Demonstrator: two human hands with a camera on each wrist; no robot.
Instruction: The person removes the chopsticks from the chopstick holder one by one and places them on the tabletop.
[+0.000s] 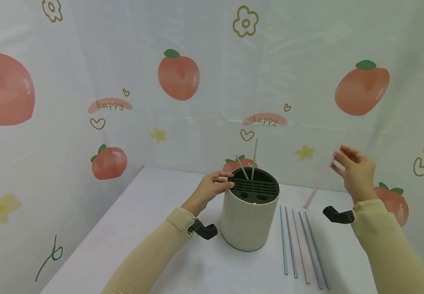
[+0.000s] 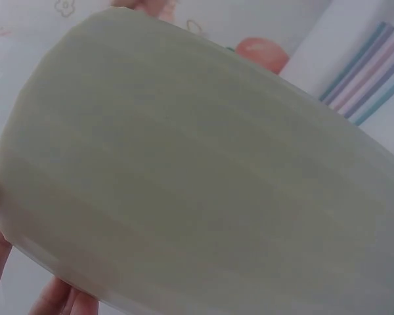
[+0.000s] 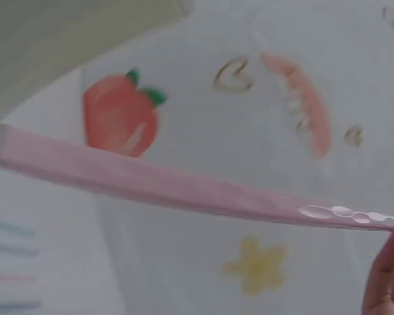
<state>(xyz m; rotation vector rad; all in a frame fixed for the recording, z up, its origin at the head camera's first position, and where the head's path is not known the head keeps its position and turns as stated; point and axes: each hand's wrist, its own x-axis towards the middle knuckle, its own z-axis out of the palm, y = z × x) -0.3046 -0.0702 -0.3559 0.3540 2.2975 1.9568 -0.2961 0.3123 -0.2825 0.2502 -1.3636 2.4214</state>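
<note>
A pink chopstick (image 1: 318,185) is pinched between thumb and fingers of my right hand (image 1: 358,173), raised to the right of the holder. It slants down to the left; in the right wrist view the chopstick (image 3: 151,180) shows a dimpled section near the fingertips (image 3: 387,275). My left hand (image 1: 209,190) rests its fingers and thumb on the left rim of a cream utensil holder (image 1: 248,224) with a black slotted top. That holder (image 2: 197,164) fills most of the left wrist view. Two pale sticks (image 1: 254,159) stand tilted in its rear opening.
Several pastel chopsticks (image 1: 295,245) lie side by side on the white table (image 1: 182,265), right of the holder. A printed cloth (image 1: 212,114) with peaches and flowers hangs behind the table. Black wrist cameras (image 1: 338,215) jut from both cuffs.
</note>
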